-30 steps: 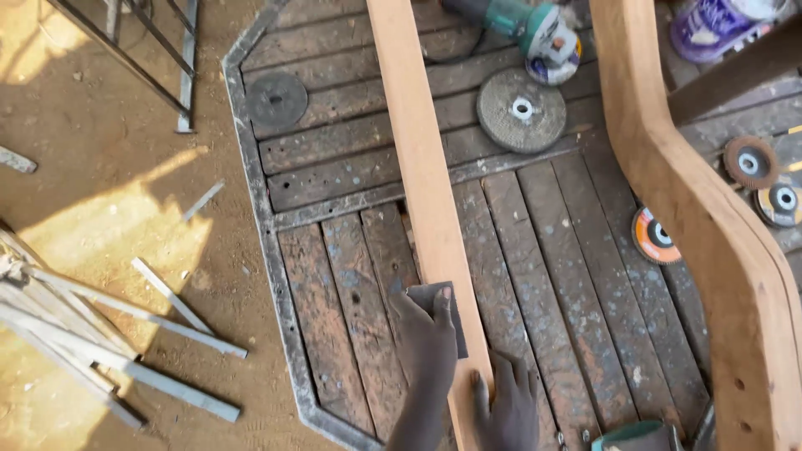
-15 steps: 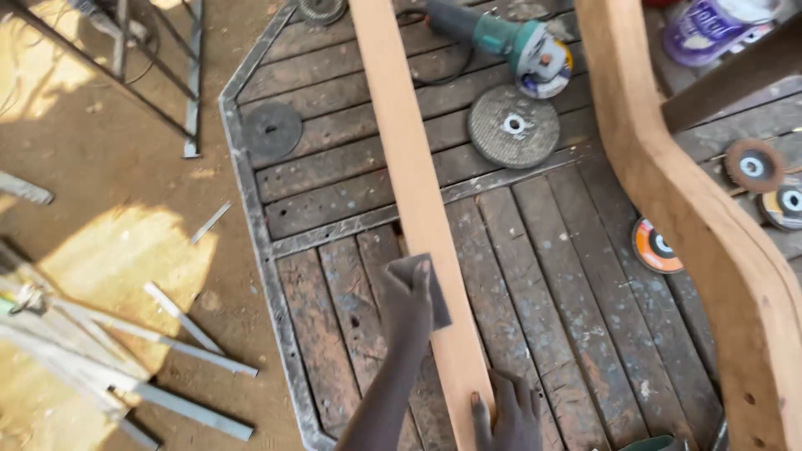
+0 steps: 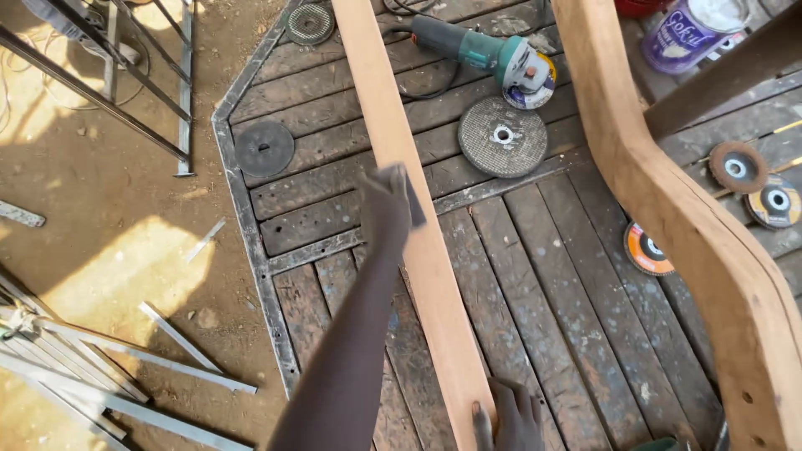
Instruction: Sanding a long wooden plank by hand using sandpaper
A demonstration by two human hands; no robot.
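Left hand: arm stretched forward, fingers curled down over a dark sheet of sandpaper and pressing it against the left edge of the long wooden plank; the hand is blurred, so the exact grip cannot be told. Right hand: at the bottom edge of the view, fingers spread partly open and laid flat on the near end of the same plank, resting on it rather than wrapped around it. Plank: pale, straight, lying lengthwise across a worktop of dark weathered slats in a metal frame, running from the near edge to the far one. Just right of the plank, far side: a green angle grinder with a large grey grinding disc lying beside it. Left of the plank: a smaller dark disc. Right side: a curved wooden frame piece, with an orange flap disc tucked partly beneath it.
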